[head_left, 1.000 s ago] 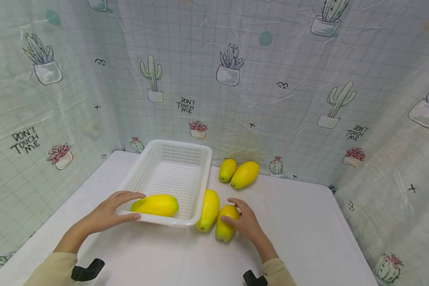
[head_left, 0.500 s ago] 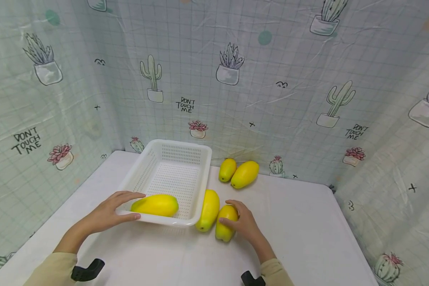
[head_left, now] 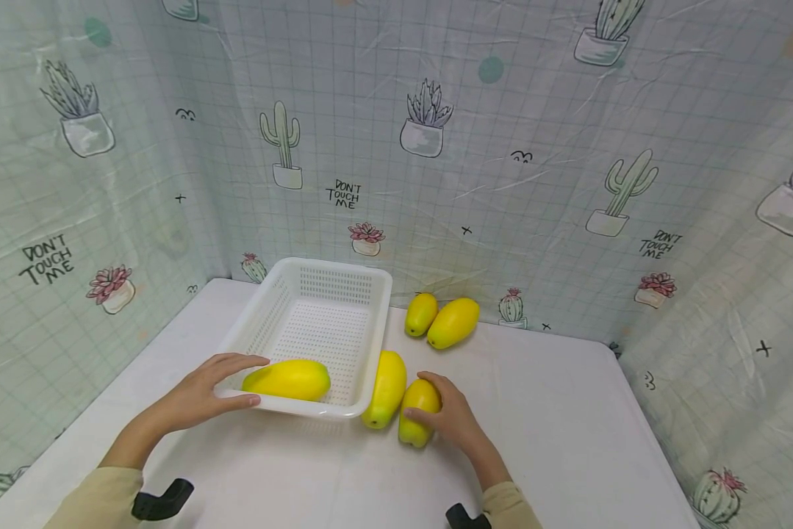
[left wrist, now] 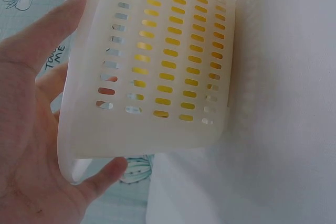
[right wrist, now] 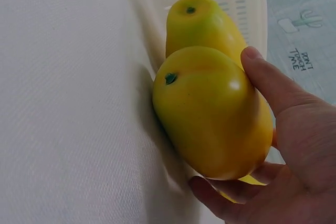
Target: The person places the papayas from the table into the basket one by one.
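My left hand (head_left: 201, 389) holds the near left corner of a white plastic basket (head_left: 363, 406), thumb at the outside and fingers over the rim. One yellow mango (head_left: 290, 380) lies in the basket's near end; it shows through the slots (left wrist: 170, 40) in the left wrist view. My right hand (head_left: 454, 414) grips a yellow-green mango (right wrist: 212, 114) on the table, thumb on one side and fingers curled round the other. Between this mango and the basket lies a longer mango (head_left: 387, 389), partly behind the held one in the right wrist view.
Two more mangoes, a small one (head_left: 421, 314) and a larger one (head_left: 453, 323), lie by the back wall. A white cloth covers the table (head_left: 555, 411). Cactus-printed sheeting (head_left: 502, 191) hangs along the back and both sides.
My right hand has moved slightly left and closed its fingers and thumb round the near mango. The left hand, the basket and the other mangoes stay where they were.
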The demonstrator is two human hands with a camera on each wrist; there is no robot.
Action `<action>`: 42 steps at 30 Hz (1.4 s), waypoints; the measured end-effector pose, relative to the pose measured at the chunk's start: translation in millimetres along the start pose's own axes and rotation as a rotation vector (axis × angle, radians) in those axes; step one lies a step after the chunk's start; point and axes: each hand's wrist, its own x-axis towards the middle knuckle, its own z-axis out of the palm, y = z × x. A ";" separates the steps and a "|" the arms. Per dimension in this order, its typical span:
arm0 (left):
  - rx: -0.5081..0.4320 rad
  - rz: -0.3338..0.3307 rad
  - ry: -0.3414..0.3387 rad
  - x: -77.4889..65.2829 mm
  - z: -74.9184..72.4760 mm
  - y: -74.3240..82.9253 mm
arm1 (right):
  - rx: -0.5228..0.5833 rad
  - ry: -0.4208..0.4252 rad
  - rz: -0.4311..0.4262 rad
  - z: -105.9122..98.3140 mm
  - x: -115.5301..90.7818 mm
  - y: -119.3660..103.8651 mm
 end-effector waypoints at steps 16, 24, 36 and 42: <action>0.000 0.013 0.008 -1.4 0.9 -0.2 | 0.015 0.005 0.021 1.0 0.3 2.6; 0.008 0.015 0.010 -0.7 0.5 0.2 | 0.027 0.014 0.040 -0.1 0.6 0.6; 0.012 0.009 0.008 -0.3 -0.5 0.5 | 0.032 0.008 0.048 -5.9 3.2 -5.9; 0.013 0.018 0.016 0.5 -1.2 0.2 | 0.047 0.010 0.049 -10.0 4.4 -10.2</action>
